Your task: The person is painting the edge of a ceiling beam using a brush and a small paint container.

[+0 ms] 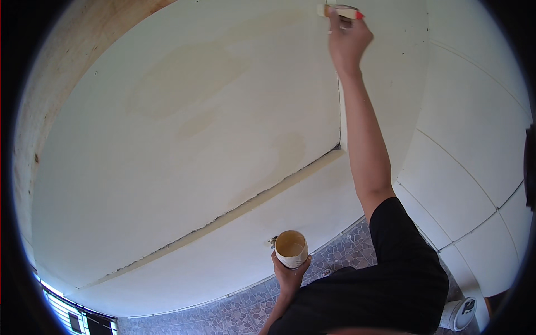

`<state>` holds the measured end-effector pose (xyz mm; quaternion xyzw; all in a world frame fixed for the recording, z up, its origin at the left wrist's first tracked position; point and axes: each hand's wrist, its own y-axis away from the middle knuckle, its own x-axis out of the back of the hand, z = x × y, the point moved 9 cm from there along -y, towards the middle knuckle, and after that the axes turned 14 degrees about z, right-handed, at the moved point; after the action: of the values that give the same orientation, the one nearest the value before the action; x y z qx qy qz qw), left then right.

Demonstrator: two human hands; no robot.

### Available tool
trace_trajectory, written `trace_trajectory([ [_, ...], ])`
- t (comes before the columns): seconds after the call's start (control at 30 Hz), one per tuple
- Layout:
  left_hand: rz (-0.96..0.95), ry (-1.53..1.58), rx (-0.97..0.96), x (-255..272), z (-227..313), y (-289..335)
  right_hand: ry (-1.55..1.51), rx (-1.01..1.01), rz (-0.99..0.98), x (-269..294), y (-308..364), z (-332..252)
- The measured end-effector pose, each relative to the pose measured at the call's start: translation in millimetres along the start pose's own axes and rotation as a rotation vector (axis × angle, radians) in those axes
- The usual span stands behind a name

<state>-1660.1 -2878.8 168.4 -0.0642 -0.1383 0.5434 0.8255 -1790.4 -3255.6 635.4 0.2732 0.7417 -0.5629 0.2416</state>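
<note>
My right hand (349, 46) is raised at arm's length to the top of the view. Its fingers are closed around a paintbrush (350, 12) with a pale handle and a red tip. The brush's light bristle end points left, near a dark vertical corner line on the pale wall (268, 100). Lower down, my left hand (289, 277) is wrapped round a white cup (292, 260) from below. The cup is tilted so its mouth shows, with a tan coating inside and some cream-coloured liquid.
Darker patches (190, 75) mark the wall. A rough crack (223, 216) runs diagonally above a ledge. Large pale panels (474, 111) stand at right. Below is a grey stone-patterned floor (240, 312). A white bucket (460, 314) sits at lower right, a barred window (64, 312) at lower left.
</note>
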Motion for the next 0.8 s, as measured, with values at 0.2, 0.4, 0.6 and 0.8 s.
trace_trajectory([
  [0.2,-0.046,0.008,0.014,-10.1,6.1,1.7,-0.147,0.417,-0.165,-75.6,98.9,-131.2],
  [0.4,-0.039,0.043,0.008,-7.7,8.9,2.1,-0.412,-0.025,-0.177,-78.8,73.8,-125.0],
  [0.6,-0.019,0.022,-0.031,-0.9,10.3,8.8,0.195,0.363,0.129,-45.5,22.6,-60.3],
  [0.8,-0.029,0.049,0.038,-3.0,2.3,6.9,-0.198,0.457,-0.137,-112.9,123.8,-175.5],
])
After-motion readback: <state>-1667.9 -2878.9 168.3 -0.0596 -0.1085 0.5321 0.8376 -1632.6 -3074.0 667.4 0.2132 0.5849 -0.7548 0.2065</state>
